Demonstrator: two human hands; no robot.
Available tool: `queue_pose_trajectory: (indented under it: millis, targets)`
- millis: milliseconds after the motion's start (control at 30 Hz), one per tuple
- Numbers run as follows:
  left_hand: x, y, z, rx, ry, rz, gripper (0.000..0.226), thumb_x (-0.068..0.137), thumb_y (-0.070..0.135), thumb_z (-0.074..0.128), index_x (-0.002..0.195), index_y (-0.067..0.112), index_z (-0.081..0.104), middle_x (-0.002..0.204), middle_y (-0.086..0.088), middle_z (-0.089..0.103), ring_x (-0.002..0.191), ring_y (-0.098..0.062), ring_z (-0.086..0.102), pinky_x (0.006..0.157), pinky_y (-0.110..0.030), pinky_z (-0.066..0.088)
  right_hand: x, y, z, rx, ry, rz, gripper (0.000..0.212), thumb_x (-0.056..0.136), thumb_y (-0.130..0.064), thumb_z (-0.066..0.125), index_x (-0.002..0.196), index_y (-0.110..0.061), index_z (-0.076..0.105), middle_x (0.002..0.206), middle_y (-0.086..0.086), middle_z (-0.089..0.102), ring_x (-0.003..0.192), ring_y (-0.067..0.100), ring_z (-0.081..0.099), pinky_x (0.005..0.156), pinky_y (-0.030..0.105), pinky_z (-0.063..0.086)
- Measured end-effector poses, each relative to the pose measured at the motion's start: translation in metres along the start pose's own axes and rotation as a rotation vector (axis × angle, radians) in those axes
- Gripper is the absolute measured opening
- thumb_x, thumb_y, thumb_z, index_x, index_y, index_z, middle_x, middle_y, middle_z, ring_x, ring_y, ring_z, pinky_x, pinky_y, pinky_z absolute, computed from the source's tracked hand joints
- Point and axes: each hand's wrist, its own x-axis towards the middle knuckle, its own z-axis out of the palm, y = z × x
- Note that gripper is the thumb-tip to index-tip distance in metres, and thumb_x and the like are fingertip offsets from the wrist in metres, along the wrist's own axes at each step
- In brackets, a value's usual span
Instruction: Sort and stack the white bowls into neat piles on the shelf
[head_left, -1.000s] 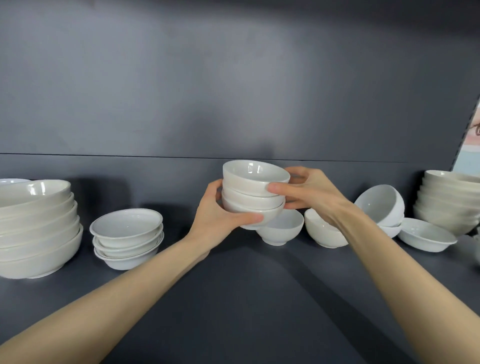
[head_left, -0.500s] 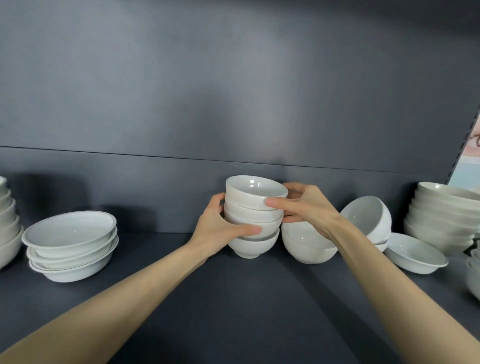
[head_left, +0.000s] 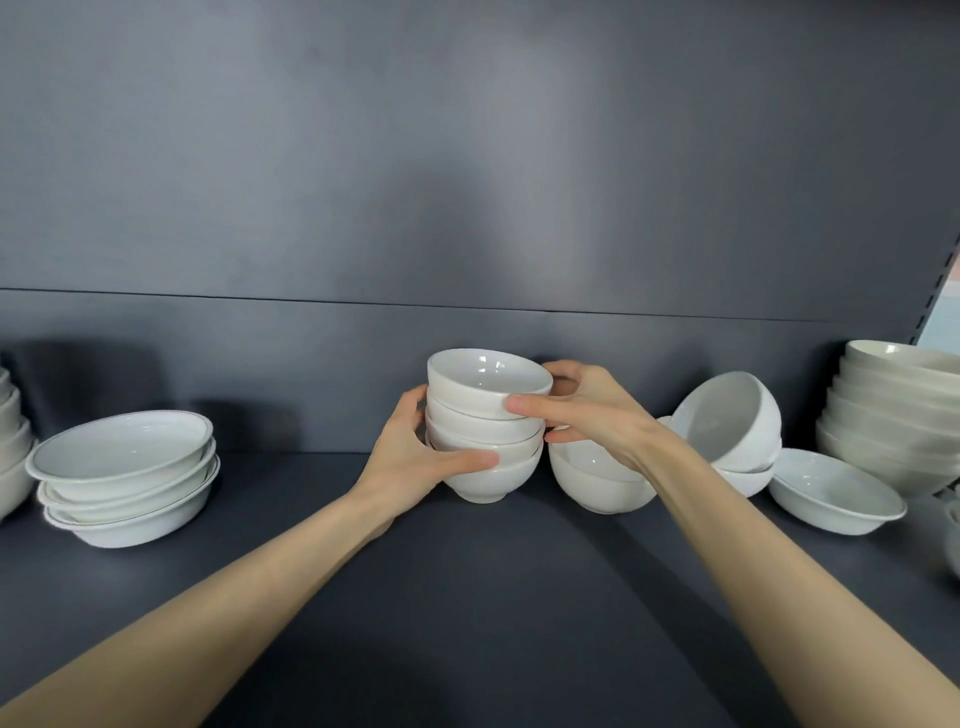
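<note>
A pile of several small white bowls (head_left: 488, 415) stands on the dark shelf (head_left: 467, 597) near the back wall. My left hand (head_left: 415, 457) grips the pile's left side, thumb across the front low down. My right hand (head_left: 587, 410) holds the right side, thumb on the top bowl's rim. A single small bowl (head_left: 597, 480) sits right beside the pile, partly behind my right wrist.
Left stands a pile of three shallow dishes (head_left: 124, 478), with larger bowls (head_left: 13, 441) at the edge. Right are tilted nested bowls (head_left: 732, 415), a lone shallow dish (head_left: 836, 491) and a tall pile of large bowls (head_left: 898, 410).
The three bowls I held in the air have come down onto the bowl that stood on the shelf, making one taller pile. The view has shifted right.
</note>
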Motion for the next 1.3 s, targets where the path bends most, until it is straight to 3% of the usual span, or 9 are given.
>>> queue_pose_trajectory:
  millis: [167, 433, 733, 833, 900, 967, 1033, 1167, 1300]
  targets:
    - [-0.004, -0.002, 0.006, 0.034, -0.056, 0.039, 0.103, 0.057, 0.002, 0.091, 0.134, 0.033, 0.030, 0.125, 0.020, 0.054, 0.107, 0.012, 0.056, 0.076, -0.010, 0.051, -0.001, -0.001, -0.006, -0.016, -0.069, 0.026, 0.057, 0.073, -0.034, 0.081, 0.122, -0.022, 0.055, 0.110, -0.005, 0.070, 0.100, 0.011, 0.067, 0.089, 0.035, 0.055]
    - [-0.005, -0.005, 0.002, 0.076, 0.003, 0.046, 0.108, 0.043, 0.015, 0.093, 0.134, 0.034, 0.037, 0.124, 0.013, 0.060, 0.111, 0.002, 0.059, 0.083, -0.017, 0.052, -0.004, 0.001, -0.005, 0.044, -0.101, 0.007, 0.051, 0.078, -0.025, 0.079, 0.122, -0.015, 0.056, 0.111, -0.001, 0.071, 0.099, 0.012, 0.069, 0.087, 0.035, 0.057]
    - [-0.021, 0.001, -0.012, 0.073, -0.033, 0.073, 0.096, 0.059, -0.006, 0.087, 0.130, 0.035, 0.038, 0.124, 0.016, 0.058, 0.105, 0.010, 0.058, 0.077, -0.010, 0.050, -0.012, -0.005, 0.014, 0.078, -0.073, 0.024, 0.053, 0.079, -0.024, 0.078, 0.126, -0.015, 0.054, 0.114, 0.000, 0.069, 0.104, 0.015, 0.066, 0.091, 0.038, 0.055]
    - [-0.031, 0.005, -0.011, 0.105, -0.028, 0.033, 0.093, 0.056, 0.010, 0.089, 0.128, 0.039, 0.038, 0.123, 0.022, 0.057, 0.106, 0.007, 0.059, 0.084, -0.014, 0.049, -0.022, -0.006, 0.013, 0.081, -0.011, 0.025, 0.059, 0.080, -0.025, 0.077, 0.131, -0.016, 0.051, 0.122, 0.002, 0.064, 0.111, 0.014, 0.062, 0.092, 0.038, 0.054]
    - [-0.043, 0.009, -0.012, 0.214, 0.067, -0.054, 0.096, 0.063, 0.023, 0.090, 0.140, 0.026, 0.033, 0.121, 0.017, 0.053, 0.108, -0.005, 0.057, 0.089, -0.021, 0.045, -0.035, -0.004, 0.006, 0.050, 0.081, 0.029, 0.064, 0.080, -0.026, 0.077, 0.136, -0.015, 0.047, 0.125, 0.002, 0.059, 0.114, 0.012, 0.058, 0.088, 0.032, 0.056]
    - [-0.056, 0.011, -0.014, 0.346, 0.194, -0.094, 0.081, 0.072, 0.027, 0.084, 0.136, 0.015, 0.036, 0.116, 0.006, 0.053, 0.101, -0.013, 0.057, 0.083, -0.023, 0.042, -0.051, 0.003, -0.007, 0.003, 0.185, 0.022, 0.058, 0.079, -0.024, 0.077, 0.131, -0.013, 0.052, 0.120, 0.003, 0.061, 0.109, 0.012, 0.060, 0.086, 0.032, 0.056]
    - [-0.070, 0.012, -0.011, 0.379, 0.229, -0.042, 0.049, 0.075, 0.024, 0.081, 0.111, 0.015, 0.048, 0.100, 0.002, 0.061, 0.083, -0.012, 0.060, 0.070, -0.016, 0.042, -0.066, 0.014, -0.023, 0.017, 0.306, 0.008, 0.046, 0.080, -0.019, 0.076, 0.122, -0.007, 0.059, 0.109, 0.008, 0.066, 0.098, 0.017, 0.063, 0.088, 0.039, 0.056]
    - [-0.081, 0.005, 0.022, 0.334, 0.017, -0.023, 0.020, 0.079, 0.017, 0.077, 0.088, 0.018, 0.059, 0.084, 0.001, 0.066, 0.070, -0.007, 0.061, 0.061, -0.005, 0.045, -0.088, 0.035, -0.047, -0.020, 0.455, 0.031, 0.036, 0.082, -0.017, 0.075, 0.113, -0.005, 0.063, 0.100, 0.006, 0.070, 0.091, 0.026, 0.066, 0.086, 0.037, 0.056]
    - [-0.066, -0.001, 0.064, 0.316, -0.198, -0.080, 0.054, 0.078, 0.020, 0.079, 0.124, 0.015, 0.052, 0.116, 0.001, 0.060, 0.101, -0.009, 0.061, 0.080, -0.012, 0.046, -0.096, 0.049, -0.057, -0.208, 0.441, 0.101, 0.044, 0.078, -0.030, 0.078, 0.115, -0.015, 0.061, 0.108, 0.002, 0.068, 0.094, 0.020, 0.066, 0.081, 0.026, 0.049]
